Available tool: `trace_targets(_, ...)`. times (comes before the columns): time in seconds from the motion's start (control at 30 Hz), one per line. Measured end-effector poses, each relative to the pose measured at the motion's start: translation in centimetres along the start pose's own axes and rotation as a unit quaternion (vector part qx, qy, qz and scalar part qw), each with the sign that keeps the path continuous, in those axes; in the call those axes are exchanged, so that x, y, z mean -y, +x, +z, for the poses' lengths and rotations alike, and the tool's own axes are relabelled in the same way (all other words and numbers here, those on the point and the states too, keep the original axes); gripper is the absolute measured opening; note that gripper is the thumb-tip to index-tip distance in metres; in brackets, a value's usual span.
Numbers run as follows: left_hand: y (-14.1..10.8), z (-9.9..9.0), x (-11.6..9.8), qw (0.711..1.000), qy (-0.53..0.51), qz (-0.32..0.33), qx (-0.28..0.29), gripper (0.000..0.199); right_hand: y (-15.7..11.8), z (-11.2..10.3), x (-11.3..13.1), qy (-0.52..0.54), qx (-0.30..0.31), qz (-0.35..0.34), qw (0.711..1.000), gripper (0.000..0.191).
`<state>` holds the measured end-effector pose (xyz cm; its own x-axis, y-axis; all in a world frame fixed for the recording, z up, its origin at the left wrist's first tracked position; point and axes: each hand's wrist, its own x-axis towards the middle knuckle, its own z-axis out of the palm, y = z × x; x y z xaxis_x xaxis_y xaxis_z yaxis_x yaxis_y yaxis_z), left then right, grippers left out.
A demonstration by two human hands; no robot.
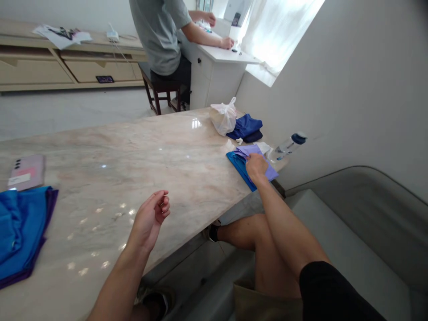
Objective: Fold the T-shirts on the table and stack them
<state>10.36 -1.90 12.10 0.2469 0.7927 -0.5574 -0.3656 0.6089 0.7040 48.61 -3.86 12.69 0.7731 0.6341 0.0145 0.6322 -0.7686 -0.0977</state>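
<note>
My right hand [257, 166] reaches to the table's right end, its fingers closed on a folded lavender cloth [270, 173]. Under that cloth lies a folded blue cloth [241, 168], its edge showing on the left. What the fingertips grip exactly is partly hidden by the hand. Above the near part of the marble table [140, 147], my left hand [152, 218] is raised with loosely curled fingers, somewhat apart and holding nothing. At the far left, a bright blue cloth [23, 223] rests on a dark purple one [50, 209].
Beyond the right hand are a white plastic bag [223, 117], a dark blue cloth bundle [246, 126] and a tilted clear bottle [286, 147]. A phone [26, 171] lies at the left. Another person [160, 35] sits at a white desk [217, 55]. A grey bench [341, 236] runs along the wall.
</note>
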Motion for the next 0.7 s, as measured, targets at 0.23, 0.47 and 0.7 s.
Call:
trace_targets(0.23,-0.3,-2.4,-0.9,0.985,0.107,0.126,-0.043,0.048,-9.7,-4.7,11.5,0.196,-0.099,-0.183,0.958,0.036)
trace_targets(0.47,-1.4,-4.7,-2.1,0.954,0.183,0.231,-0.056,0.063,-20.0,-3.9,19.0,0.345,0.037,-0.351,0.87,0.029)
trace_targets(0.7,-1.5,-4.7,-2.8,0.945,0.14,0.28,-0.089,0.056,-23.2,-3.1,22.1,0.291,0.154,-0.44,0.835,0.033)
